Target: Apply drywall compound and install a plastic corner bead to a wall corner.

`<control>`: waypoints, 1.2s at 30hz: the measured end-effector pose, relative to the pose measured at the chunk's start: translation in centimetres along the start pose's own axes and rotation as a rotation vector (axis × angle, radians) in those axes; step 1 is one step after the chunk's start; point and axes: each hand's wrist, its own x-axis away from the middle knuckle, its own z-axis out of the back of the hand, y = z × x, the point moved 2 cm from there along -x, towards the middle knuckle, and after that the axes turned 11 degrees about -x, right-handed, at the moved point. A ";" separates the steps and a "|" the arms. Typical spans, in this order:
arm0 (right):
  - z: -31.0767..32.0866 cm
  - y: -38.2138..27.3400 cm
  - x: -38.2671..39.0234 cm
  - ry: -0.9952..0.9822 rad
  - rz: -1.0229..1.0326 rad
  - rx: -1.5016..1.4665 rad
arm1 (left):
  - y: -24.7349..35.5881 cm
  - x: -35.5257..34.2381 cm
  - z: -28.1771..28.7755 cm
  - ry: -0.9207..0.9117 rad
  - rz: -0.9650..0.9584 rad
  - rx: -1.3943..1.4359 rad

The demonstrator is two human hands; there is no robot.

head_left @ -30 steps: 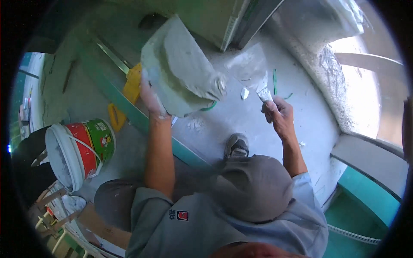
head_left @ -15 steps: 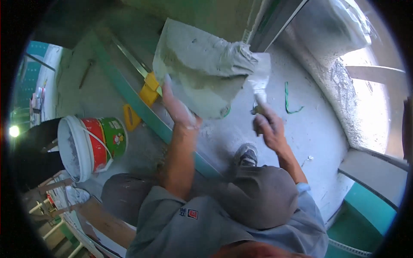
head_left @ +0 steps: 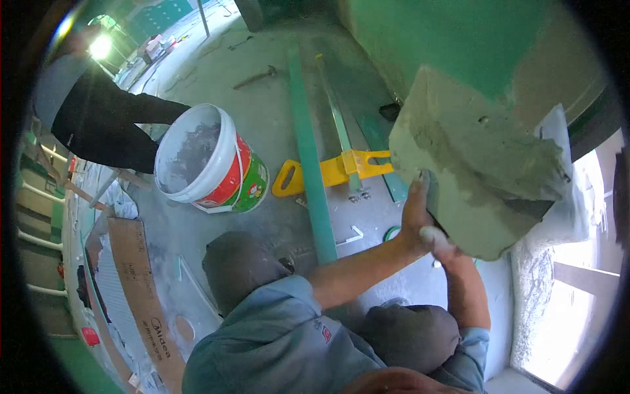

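Note:
A broad flat hawk point(head_left: 453, 209) tilts at the right of the view, its face loaded with wet grey plaster point(head_left: 505, 167). My left hand point(head_left: 416, 209) grips its near left edge, with the thumb over the face. Close under that grip, by the left wrist, is my right hand point(head_left: 447, 249) at the hawk's lower edge. Most of its fingers are hidden behind the hawk and my left hand. The putty knife seen earlier does not show.
A white-rimmed bucket point(head_left: 244, 180) with grey mix stands left, beside a person in dark trousers point(head_left: 108, 125). A long green strip point(head_left: 308, 151), a yellow-handled metal tool point(head_left: 331, 172) and a hammer point(head_left: 257, 77) lie on the floor. Cardboard point(head_left: 146, 289) lies lower left.
The hawk and both hands have shifted right in the view, which has turned toward the bucket. My right hand, earlier holding a putty knife at the plaster, is now beside my left hand.

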 end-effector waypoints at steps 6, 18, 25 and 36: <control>1.3 -3.3 -4.8 0.123 0.141 -0.405 | 6.3 -3.3 -4.3 -0.365 -1.536 -1.194; -0.9 -3.6 -6.1 0.342 0.345 -0.268 | 13.1 -8.2 -4.1 -0.644 -0.385 -1.011; -7.5 -3.7 -9.2 -0.087 -0.166 -1.250 | 20.1 -10.6 0.4 -0.552 -0.268 -0.553; -4.3 -7.1 -5.3 0.056 0.207 -1.053 | 25.3 -14.0 0.7 -0.245 -0.232 -0.690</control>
